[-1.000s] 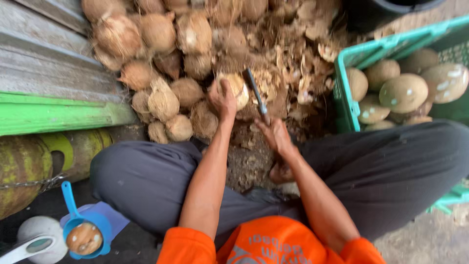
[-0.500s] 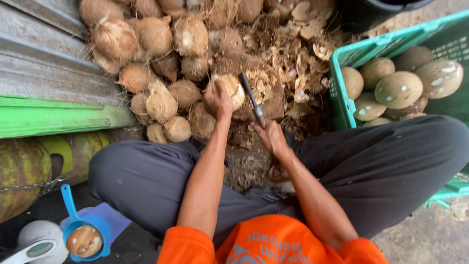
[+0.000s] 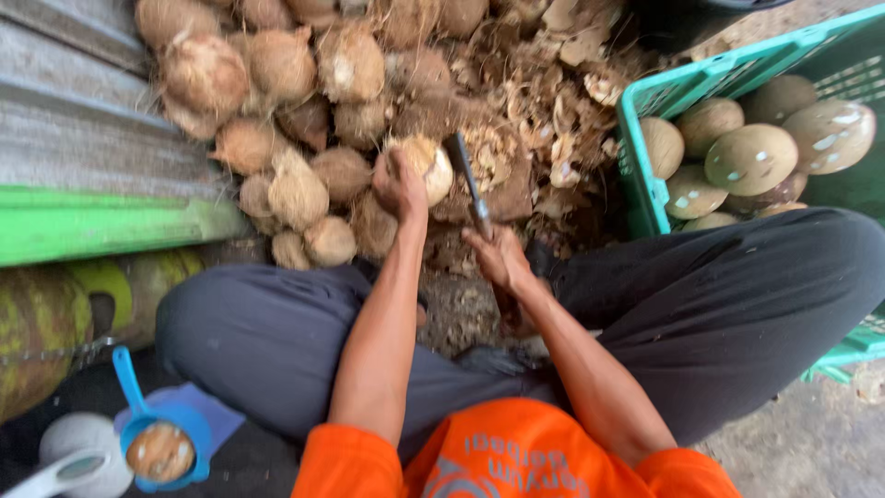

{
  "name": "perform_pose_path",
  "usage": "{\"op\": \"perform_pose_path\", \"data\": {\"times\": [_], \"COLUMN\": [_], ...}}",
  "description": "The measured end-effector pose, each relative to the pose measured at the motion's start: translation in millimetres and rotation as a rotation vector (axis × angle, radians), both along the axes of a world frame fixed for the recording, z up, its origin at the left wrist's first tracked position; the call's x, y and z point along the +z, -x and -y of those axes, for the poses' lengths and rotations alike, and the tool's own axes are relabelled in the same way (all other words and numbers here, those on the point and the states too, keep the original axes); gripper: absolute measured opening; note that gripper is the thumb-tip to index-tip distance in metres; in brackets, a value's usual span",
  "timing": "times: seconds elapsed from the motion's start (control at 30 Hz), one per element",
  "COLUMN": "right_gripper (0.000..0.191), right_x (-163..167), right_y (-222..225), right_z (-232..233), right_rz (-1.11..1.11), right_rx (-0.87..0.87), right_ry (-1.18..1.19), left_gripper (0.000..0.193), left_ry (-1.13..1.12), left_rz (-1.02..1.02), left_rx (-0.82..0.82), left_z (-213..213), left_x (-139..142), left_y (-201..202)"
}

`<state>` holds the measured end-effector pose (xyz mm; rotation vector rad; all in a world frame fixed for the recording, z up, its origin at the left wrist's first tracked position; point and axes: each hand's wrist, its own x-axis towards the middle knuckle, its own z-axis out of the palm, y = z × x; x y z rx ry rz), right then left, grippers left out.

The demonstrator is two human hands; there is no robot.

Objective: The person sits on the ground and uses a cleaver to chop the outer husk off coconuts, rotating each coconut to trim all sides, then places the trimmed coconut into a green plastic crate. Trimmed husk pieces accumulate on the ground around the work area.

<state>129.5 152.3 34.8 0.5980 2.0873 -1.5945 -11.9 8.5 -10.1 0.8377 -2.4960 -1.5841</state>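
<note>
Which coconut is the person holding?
The partly husked coconut gripped in the left hand, beside the knife in the right hand. The other brown coconuts lie untouched in the pile.

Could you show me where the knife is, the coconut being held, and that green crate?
knife (image 3: 468, 180): head view, on the middle of the dark blade.
held coconut (image 3: 433, 166): head view, on its pale, partly husked side.
green crate (image 3: 636, 152): head view, on the left wall's rim.

Green crate (image 3: 645, 175) cut off right; knife (image 3: 468, 180) blurred.
</note>
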Motion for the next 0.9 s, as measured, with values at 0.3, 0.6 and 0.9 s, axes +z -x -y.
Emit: {"op": "perform_pose_path", "data": {"times": [0.3, 0.6, 0.9], "right_gripper": [0.038, 0.046, 0.041], "right_x": [3, 20, 47], "right_y": [3, 3, 6], "right_z": [-6, -11, -6], "right_rz": [-0.086, -0.184, -0.212], "right_rx": [-0.008, -0.096, -0.075], "right_ry": [-0.103, -0.148, -0.154], "left_gripper": [0.054, 0.063, 0.1], "left_ry": [-0.053, -0.397, -0.103], "left_rz": [0.247, 0.064, -0.014], "left_rx": [-0.052, 0.102, 0.074], "left_z": [8, -14, -23], "left_x": [37, 57, 22], "left_y": [10, -4, -13]}}
